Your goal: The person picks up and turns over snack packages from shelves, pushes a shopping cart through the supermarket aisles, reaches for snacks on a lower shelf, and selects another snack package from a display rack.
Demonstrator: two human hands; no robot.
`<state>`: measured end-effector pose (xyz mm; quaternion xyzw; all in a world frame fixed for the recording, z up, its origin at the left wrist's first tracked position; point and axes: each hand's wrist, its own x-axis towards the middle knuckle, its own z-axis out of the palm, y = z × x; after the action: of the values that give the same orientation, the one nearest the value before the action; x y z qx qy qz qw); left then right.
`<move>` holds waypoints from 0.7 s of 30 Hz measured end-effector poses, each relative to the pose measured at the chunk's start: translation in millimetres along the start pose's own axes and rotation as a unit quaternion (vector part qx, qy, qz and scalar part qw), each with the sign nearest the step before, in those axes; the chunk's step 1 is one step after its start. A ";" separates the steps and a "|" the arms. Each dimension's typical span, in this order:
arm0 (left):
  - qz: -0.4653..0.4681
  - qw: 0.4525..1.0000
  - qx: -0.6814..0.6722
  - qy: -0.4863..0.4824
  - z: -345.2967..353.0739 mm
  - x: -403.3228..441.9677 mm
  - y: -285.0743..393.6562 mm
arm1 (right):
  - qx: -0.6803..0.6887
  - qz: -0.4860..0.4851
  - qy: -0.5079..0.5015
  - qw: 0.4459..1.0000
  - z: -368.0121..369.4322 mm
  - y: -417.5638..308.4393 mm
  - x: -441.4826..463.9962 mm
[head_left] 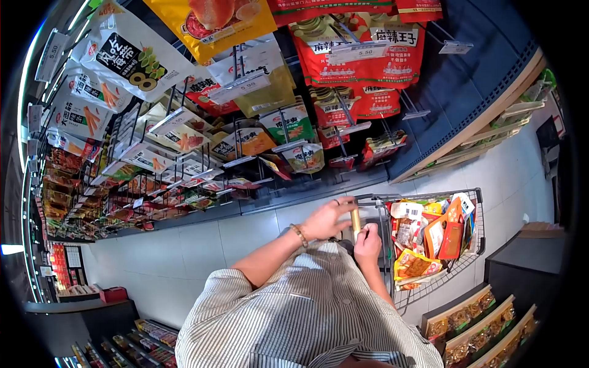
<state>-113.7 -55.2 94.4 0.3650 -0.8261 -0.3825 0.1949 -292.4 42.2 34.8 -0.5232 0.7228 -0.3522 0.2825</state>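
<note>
Near the middle of the view, my left hand (328,219), with a beaded bracelet at the wrist, rests its fingers on the upper part of the cart's yellowish handle (356,219). Lower on the same handle, my right hand (368,243) has its fingers wrapped round it, thumb up. Just to the right stands the wire shopping cart (482,230). Inside it lie several snack packets, among them an orange-red pouch (446,233) and a yellow packet (415,266).
Snack bags hang on hooks along the shelf (454,92) ahead, including red bags (359,55) and a white bag (132,58). Wooden-edged racks (485,328) stand at the lower right, a dark counter (80,319) at the lower left. Tiled floor (172,245) runs between.
</note>
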 end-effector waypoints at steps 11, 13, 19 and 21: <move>-0.078 0.916 -0.119 0.374 -152.1 111.9 -34.4 | 0.031 -0.074 0.070 0.994 0.6 6.2 -2.3; -0.070 0.888 -0.166 0.423 -171.3 137.6 -41.0 | 0.055 -0.045 0.038 0.997 -4.9 2.5 -5.5; -0.136 0.834 -0.105 0.524 -200.1 170.6 -60.1 | 0.073 -0.074 0.068 0.992 -9.8 -2.3 -9.3; -0.128 0.821 -0.108 0.546 -201.7 169.5 -63.5 | 0.084 -0.071 0.069 0.992 -12.4 -3.4 -10.5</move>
<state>-75.0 -309.5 179.8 0.5931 -0.4838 -0.2284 0.6017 -297.1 54.1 45.3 -0.5221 0.6692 -0.4662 0.2493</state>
